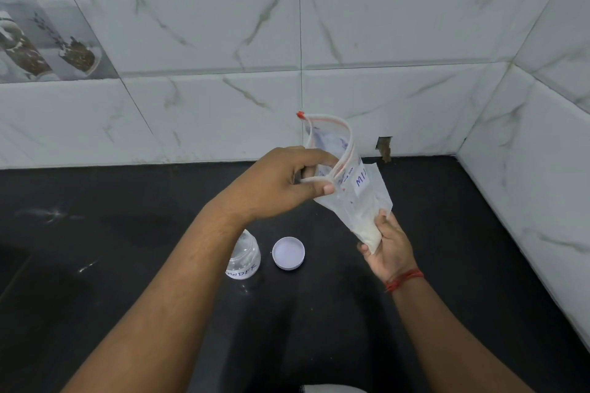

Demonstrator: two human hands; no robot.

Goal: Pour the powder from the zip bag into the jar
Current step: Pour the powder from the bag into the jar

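A clear zip bag (357,198) with a red zip strip and a white label is held above the black counter, its mouth gaping open at the top. White powder (370,234) lies in its lower corner. My left hand (281,183) pinches the bag's open rim. My right hand (388,249) grips the bag's bottom around the powder. A clear plastic jar (245,257) with a handwritten label stands on the counter below my left forearm, which hides part of it. Its white lid (288,253) lies to the right of the jar, inside facing up.
The black counter (95,233) meets white marble-tiled walls (223,41) at the back and on the right. A small hole in the tile (384,147) sits at the back edge. Something pale (332,389) shows at the bottom edge.
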